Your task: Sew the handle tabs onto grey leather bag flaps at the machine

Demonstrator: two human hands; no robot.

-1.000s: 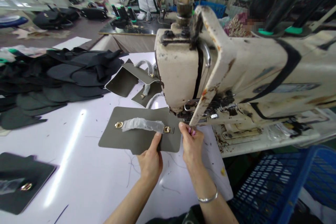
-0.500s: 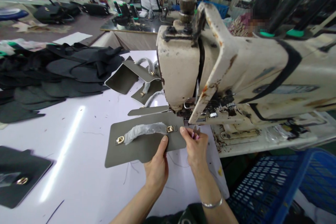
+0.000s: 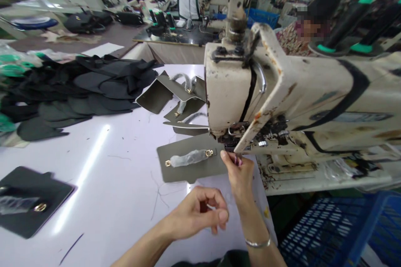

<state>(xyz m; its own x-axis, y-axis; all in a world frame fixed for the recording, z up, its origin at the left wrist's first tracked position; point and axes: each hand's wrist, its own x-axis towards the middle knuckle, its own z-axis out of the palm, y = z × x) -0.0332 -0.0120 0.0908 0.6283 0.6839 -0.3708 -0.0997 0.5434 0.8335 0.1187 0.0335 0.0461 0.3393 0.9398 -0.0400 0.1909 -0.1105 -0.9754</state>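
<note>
A grey-green bag panel [image 3: 194, 174] lies flat on the white table, its right end at the needle area of the sewing machine [image 3: 225, 87]. A handle [image 3: 188, 158] in clear plastic wrap is fixed to it by gold-coloured rings. My left hand [image 3: 200, 212] hovers in front of the panel, away from it, fingers loosely curled, thumb apart, holding nothing. At the panel's right end is my right hand [image 3: 239, 175], its thumb by the edge. Its curled fingers close around small pink-handled thread snips [image 3: 238, 160], mostly hidden in the palm.
More handled panels [image 3: 184, 110] lie beyond, left of the machine head. A pile of black pieces [image 3: 94, 87] covers the far left; a dark handled panel [image 3: 34, 200] lies near left. A blue basket [image 3: 338, 233] stands at right. Another person [image 3: 313, 25] sits behind the machine.
My left hand has let go of the panel and pulled back toward me, its fingers now curled in the air. The panel has turned slightly. The right hand stays by the machine.
</note>
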